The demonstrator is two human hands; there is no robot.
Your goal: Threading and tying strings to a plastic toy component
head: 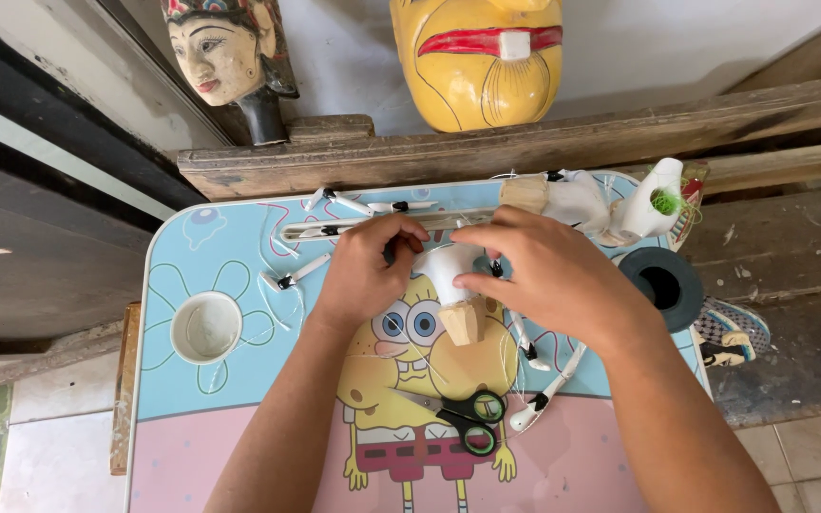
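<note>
My left hand (365, 271) and right hand (534, 271) both pinch a white-painted wooden puppet piece with a bare tan base (456, 294), held over the cartoon-printed table (192, 418). Left, a white round cup (206, 327) shows only whitish residue. Black-and-green scissors (467, 418) lie near.

We see the scene in soft, even daylight, bright without harsh glare. Shadows fall faint and short under the hands (467, 271) and the scissors (467, 418) on the small table (192, 408). Focus holds sharp across the middle. Toward the edges the wide lens bends straight lines, and the dark wall at left sinks into dimness.
</note>
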